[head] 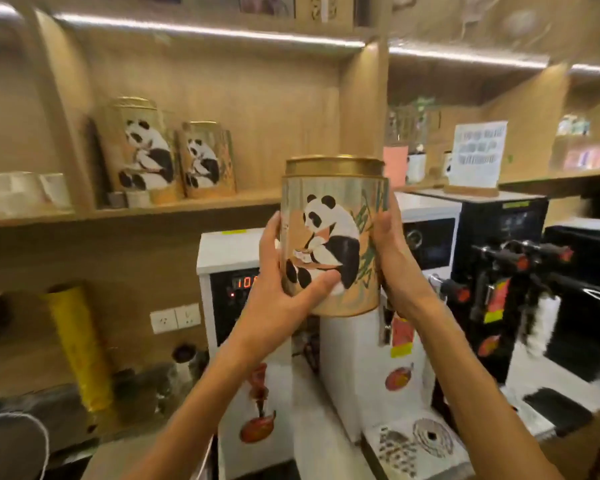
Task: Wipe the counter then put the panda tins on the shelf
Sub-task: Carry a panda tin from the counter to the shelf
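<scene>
A panda tin (331,237) is held up in the air, in front of the white machine (229,258) and below and to the right of the shelf (136,211); it is squeezed from both sides; the left hand (284,289) is pressed flat on its left side with the thumb across the front, and the right hand (392,258) is clamped on its right side. Two more panda tins, a big one (137,150) and a small one (207,159), are seen standing side by side on the shelf, so part of the job looks done; this tin is not yet put there. No cloth is seen; it cannot be told if the counter was wiped. The held tin is kept almost upright; its gold lid (333,165) is on top, its long way runs up and down, and the panda picture is turned to the camera.
</scene>
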The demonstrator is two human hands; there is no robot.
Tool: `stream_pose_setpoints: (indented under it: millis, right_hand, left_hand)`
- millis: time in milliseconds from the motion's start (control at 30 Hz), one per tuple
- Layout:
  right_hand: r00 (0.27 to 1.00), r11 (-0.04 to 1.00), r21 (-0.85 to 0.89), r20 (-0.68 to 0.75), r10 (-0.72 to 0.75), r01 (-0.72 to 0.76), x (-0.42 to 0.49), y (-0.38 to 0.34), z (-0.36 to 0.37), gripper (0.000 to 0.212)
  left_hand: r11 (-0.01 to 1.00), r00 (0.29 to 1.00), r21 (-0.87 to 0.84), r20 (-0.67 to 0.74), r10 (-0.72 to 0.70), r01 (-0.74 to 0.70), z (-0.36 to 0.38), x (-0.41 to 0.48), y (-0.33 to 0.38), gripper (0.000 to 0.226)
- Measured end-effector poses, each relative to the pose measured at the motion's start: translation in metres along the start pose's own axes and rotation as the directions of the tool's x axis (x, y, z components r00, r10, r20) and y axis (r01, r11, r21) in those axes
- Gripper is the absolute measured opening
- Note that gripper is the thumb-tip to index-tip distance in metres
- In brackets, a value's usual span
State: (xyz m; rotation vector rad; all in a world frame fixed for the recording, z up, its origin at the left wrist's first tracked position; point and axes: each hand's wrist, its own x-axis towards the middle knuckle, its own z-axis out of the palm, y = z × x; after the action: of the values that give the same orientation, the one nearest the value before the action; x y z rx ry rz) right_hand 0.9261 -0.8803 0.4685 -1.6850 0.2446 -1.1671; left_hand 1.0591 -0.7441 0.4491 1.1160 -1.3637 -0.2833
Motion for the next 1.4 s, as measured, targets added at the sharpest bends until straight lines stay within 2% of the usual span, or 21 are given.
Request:
stream_pose_setpoints:
  millis: [100, 167, 267, 333, 467, 667, 833, 933, 1033, 1167, 1333, 1400]
  right_hand:
    - [0.987, 0.990, -0.102, 0.131, -0.088, 0.102, 0.082, -0.017, -0.010, 0.122]
    - [0.973, 0.982, -0.167, 0.223, -0.053, 0.091, 0.135, -0.020, -0.020, 0.126]
    - [0.910, 0.957, -0.291, 0.399, 0.117, 0.004, 0.205, -0.016, -0.037, 0.104]
    - [0.866, 0.932, -0.360, 0.453, 0.213, -0.040, 0.247, -0.009, -0.041, 0.094]
    - [0.865, 0.925, -0.375, 0.441, 0.239, -0.064, 0.317, 0.022, -0.028, 0.090]
    - [0.877, 0.936, -0.315, 0.389, 0.282, -0.161, 0.388, 0.082, 0.000, 0.109]
    - [0.861, 0.929, -0.263, 0.374, 0.346, -0.259, 0.439, 0.123, 0.031, 0.100]
    - [0.829, 0.914, -0.284, 0.404, 0.387, -0.289, 0.460, 0.139, 0.044, 0.106]
    - [0.816, 0.907, -0.285, 0.410, 0.408, -0.311, 0.480, 0.163, 0.054, 0.101]
    - [0.821, 0.921, -0.191, 0.418, 0.389, -0.339, 0.502, 0.204, 0.058, 0.098]
    - [0.915, 0.943, -0.121, 0.232, 0.330, -0.309, 0.507, 0.252, 0.076, 0.107]
    - [0.925, 0.953, -0.149, 0.239, 0.295, -0.265, 0.509, 0.262, 0.079, 0.107]
  left_hand:
    - [0.992, 0.994, 0.097, -0.074, 0.083, -0.075, -0.004, 0.075, 0.000, 0.101]
    - [0.984, 0.988, 0.146, -0.100, 0.121, -0.106, -0.011, 0.120, -0.009, 0.101]
    - [0.969, 0.991, 0.228, -0.072, 0.112, -0.093, -0.031, 0.178, -0.037, 0.104]
    - [0.944, 0.997, 0.325, -0.043, 0.070, -0.053, -0.046, 0.211, -0.060, 0.108]
    - [0.886, 0.998, 0.458, -0.042, -0.056, 0.069, -0.073, 0.274, -0.097, 0.112]
    - [0.827, 0.969, 0.504, -0.116, -0.220, 0.248, -0.105, 0.343, -0.145, 0.110]
    - [0.792, 0.942, 0.510, -0.194, -0.274, 0.335, -0.130, 0.378, -0.181, 0.082]
    - [0.744, 0.916, 0.534, -0.226, -0.332, 0.402, -0.137, 0.385, -0.203, 0.092]
    - [0.722, 0.895, 0.529, -0.282, -0.346, 0.446, -0.140, 0.394, -0.223, 0.088]
    - [0.723, 0.869, 0.502, -0.397, -0.295, 0.474, -0.135, 0.414, -0.244, 0.082]
    - [0.633, 0.801, 0.532, -0.542, -0.255, 0.562, -0.128, 0.439, -0.270, 0.084]
    - [0.585, 0.779, 0.549, -0.573, -0.256, 0.597, -0.130, 0.444, -0.277, 0.079]
